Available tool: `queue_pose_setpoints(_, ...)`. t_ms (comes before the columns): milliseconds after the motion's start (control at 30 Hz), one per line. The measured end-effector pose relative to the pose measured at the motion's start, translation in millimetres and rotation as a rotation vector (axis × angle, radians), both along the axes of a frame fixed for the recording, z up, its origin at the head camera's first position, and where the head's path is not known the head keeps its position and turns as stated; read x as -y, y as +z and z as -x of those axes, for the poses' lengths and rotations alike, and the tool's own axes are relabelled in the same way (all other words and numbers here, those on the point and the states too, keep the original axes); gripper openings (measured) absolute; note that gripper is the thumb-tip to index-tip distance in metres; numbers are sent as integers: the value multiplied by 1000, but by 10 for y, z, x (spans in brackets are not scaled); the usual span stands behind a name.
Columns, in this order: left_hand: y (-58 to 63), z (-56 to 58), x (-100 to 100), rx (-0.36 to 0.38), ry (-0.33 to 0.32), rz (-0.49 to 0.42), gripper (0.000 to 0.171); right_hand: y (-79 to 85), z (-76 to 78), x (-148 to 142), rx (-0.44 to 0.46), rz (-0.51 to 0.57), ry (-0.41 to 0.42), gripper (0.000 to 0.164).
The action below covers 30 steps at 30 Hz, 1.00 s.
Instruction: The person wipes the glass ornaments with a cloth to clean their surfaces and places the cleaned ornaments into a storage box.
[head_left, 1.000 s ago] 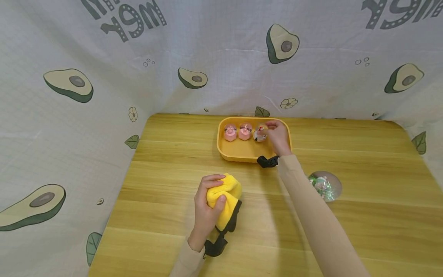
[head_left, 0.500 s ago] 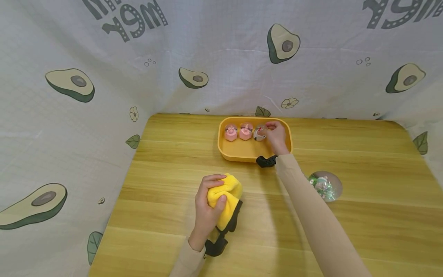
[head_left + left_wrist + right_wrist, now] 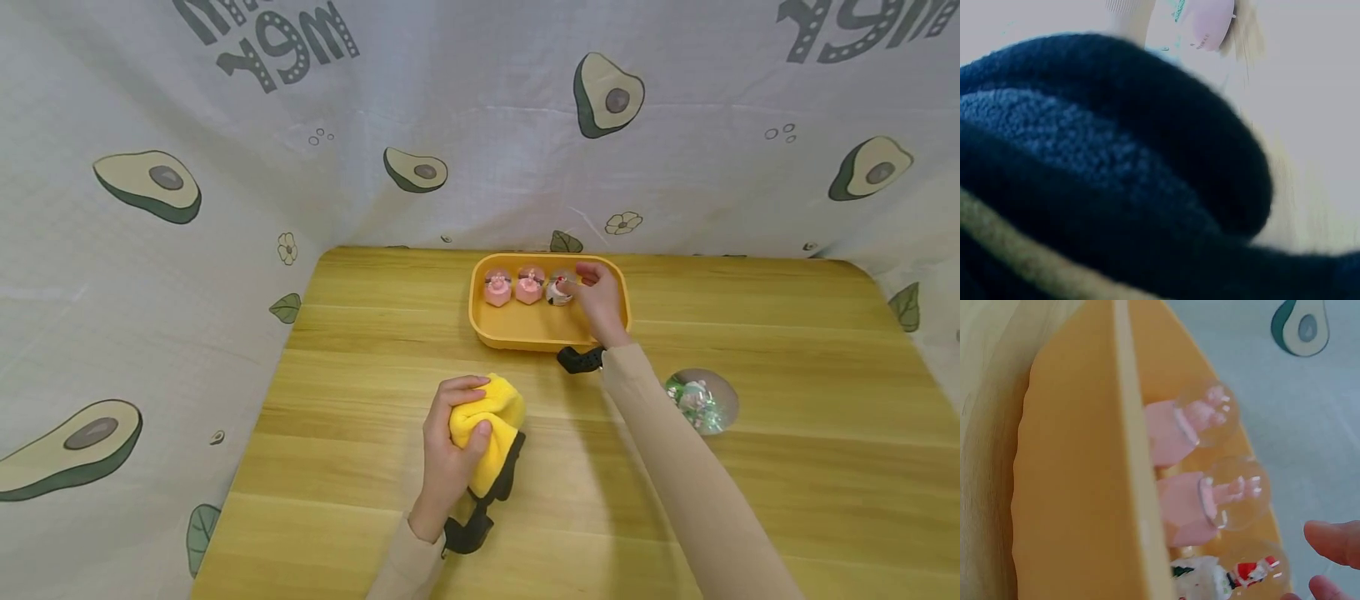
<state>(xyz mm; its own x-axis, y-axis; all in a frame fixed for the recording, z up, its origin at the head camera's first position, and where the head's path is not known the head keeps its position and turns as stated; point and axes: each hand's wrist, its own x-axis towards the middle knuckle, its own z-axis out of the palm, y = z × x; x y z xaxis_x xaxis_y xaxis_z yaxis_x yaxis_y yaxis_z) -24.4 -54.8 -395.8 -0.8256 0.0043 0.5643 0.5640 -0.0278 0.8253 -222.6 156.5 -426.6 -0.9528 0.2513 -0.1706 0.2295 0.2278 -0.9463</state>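
My left hand (image 3: pixel 446 454) grips a bunched yellow cloth (image 3: pixel 491 421) over the table, thumb across its front. Dark, blurred fuzzy folds fill most of the left wrist view. At the back, my right hand (image 3: pixel 602 304) reaches into the right part of a yellow-orange tray (image 3: pixel 517 343). Its fingers are parted, with the thumb close to a small snow globe (image 3: pixel 1250 575) that has a white base and a red-and-white figure. Fingertips (image 3: pixel 1332 540) stand apart from its dome in the right wrist view. Two pink-based snow globes (image 3: pixel 498 287) stand in a row to its left.
A larger clear dome (image 3: pixel 708 402) with green and white contents sits to the right, partly behind the right sleeve (image 3: pixel 690 467). Black wrist devices (image 3: pixel 468 533) hang at both wrists. White avocado-print fabric (image 3: pixel 480 167) hangs along the wooden table's (image 3: pixel 360 350) back and sides.
The fingers of my right hand have spread away from the white-based snow globe, which stays in the tray. My left hand and the cloth have not moved.
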Motion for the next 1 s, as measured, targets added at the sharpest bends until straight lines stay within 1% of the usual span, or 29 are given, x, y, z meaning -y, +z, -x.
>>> queue_pose_setpoints(167, -3, 10, 5, -9, 5, -2, 23, 117, -107, -2, -75, 86, 2, 48)
queue_pose_setpoints(267, -4, 18, 5, -21, 5, -1, 23, 216, -197, -13, -121, 136, 11, 49)
queue_pose_setpoints(533, -8, 10, 3, -16, 2, 2, 24, 471, -428, -83, -248, 240, 20, 46)
queue_pose_setpoints(833, -20, 2, -5, -7, 6, 13, 24, 734, -644, -198, -401, 423, 19, 40)
queue_pose_setpoints(1000, -24, 2, -9, -8, 3, 12, 24, 842, -795, -265, -452, 451, 26, 41)
